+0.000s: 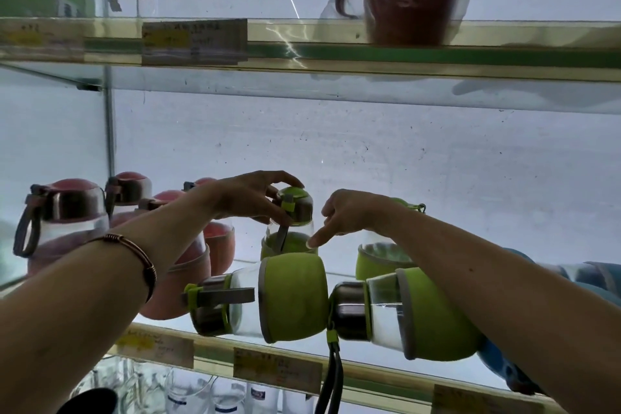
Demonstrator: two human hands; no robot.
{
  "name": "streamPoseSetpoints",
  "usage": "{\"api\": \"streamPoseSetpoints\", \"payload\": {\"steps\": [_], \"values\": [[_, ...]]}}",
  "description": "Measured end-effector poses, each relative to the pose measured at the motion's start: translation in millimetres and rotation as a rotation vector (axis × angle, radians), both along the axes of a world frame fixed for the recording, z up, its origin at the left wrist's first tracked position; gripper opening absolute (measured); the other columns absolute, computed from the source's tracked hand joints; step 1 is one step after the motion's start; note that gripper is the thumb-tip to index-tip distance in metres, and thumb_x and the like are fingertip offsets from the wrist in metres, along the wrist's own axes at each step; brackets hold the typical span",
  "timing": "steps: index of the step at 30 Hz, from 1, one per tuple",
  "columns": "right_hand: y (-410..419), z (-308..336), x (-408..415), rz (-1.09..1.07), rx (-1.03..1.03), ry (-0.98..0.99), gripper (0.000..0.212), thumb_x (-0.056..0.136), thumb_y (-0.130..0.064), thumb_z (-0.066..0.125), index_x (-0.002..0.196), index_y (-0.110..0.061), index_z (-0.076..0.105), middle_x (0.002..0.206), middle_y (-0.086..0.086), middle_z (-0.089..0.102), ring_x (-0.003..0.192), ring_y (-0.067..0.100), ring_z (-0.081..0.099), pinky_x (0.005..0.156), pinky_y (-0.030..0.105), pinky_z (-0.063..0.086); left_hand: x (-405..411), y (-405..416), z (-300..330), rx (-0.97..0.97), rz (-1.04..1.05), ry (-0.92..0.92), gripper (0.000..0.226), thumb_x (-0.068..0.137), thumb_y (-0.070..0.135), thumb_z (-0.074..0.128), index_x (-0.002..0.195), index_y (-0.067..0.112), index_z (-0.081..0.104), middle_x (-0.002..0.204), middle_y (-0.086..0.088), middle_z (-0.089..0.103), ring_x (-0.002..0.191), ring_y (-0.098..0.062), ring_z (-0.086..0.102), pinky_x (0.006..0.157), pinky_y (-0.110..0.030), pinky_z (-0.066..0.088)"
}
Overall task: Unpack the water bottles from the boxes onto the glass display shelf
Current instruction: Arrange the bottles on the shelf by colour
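Green-sleeved water bottles already share the glass shelf (386, 371) with several pink bottles (64, 212). Left hand (248, 195) fingers pinch the upright green bottle's (290, 222) lid; right hand (342, 215) presses one straight finger against it. Two green bottles (292, 296) lie sideways, apparently awaiting standing; boxes unseen.

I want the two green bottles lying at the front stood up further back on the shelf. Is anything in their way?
Yes. Behind the left lying bottle stands an upright green bottle, which the left hand holds by its cap and the right hand touches. Another green bottle stands behind the right lying bottle.
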State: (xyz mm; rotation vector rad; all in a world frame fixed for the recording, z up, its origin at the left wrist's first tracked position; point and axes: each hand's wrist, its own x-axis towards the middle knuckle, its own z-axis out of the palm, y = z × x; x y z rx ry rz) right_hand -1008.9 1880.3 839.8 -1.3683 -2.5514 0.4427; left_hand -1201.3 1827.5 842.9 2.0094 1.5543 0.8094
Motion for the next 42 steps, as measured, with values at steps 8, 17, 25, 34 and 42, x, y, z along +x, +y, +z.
{"api": "streamPoseSetpoints", "payload": {"steps": [8,17,25,34,42], "values": [[-9.3,1.0,-1.8,-0.024,0.077,-0.061,0.081,0.069,-0.048,0.08,0.129,-0.005,0.048,0.127,0.009,0.059,0.114,0.024,0.057,0.099,0.038,0.047,4.9,-1.6,-0.9,0.008,0.012,-0.029,0.065,0.078,0.0,0.071,0.132,0.026,0.043,0.13,-0.012,0.051,0.113,-0.027,0.056,0.093,-0.037,0.052],[-27.9,1.8,-3.5,-0.021,0.126,-0.082,0.08,0.075,-0.042,0.077,0.135,-0.004,0.042,0.135,0.01,0.051,0.121,0.025,0.05,0.1,0.036,0.043,10.3,-11.8,-8.4,0.08,0.049,0.038,0.076,0.079,0.007,0.072,0.143,0.02,0.032,0.147,-0.008,0.038,0.126,-0.027,0.047,0.105,-0.04,0.04],[-53.0,21.6,17.1,-0.014,0.161,0.01,0.068,0.075,-0.042,0.077,0.125,-0.004,0.051,0.124,0.007,0.056,0.114,0.024,0.053,0.095,0.036,0.046,12.2,-48.4,-7.3,0.29,0.11,0.094,0.065,0.082,0.013,0.071,0.138,0.018,0.039,0.142,-0.004,0.044,0.123,-0.017,0.046,0.097,-0.031,0.044],[-92.8,30.1,38.7,0.056,0.134,0.106,0.076,0.081,-0.043,0.069,0.141,-0.005,0.041,0.143,0.01,0.047,0.128,0.024,0.046,0.108,0.04,0.038,15.2,-102.0,-16.8,0.369,0.131,0.166,0.053,0.086,0.021,0.066,0.134,0.019,0.045,0.139,-0.002,0.047,0.124,-0.014,0.047,0.099,-0.032,0.044],[-122.9,25.0,40.9,0.186,0.126,0.05,0.079,0.079,-0.051,0.068,0.142,-0.014,0.04,0.14,0.004,0.049,0.124,0.019,0.048,0.1,0.032,0.041,24.4,-134.2,-26.2,0.277,0.199,0.233,0.048,0.088,0.027,0.063,0.132,0.017,0.049,0.139,-0.003,0.049,0.128,-0.019,0.046,0.097,-0.029,0.043]]}}
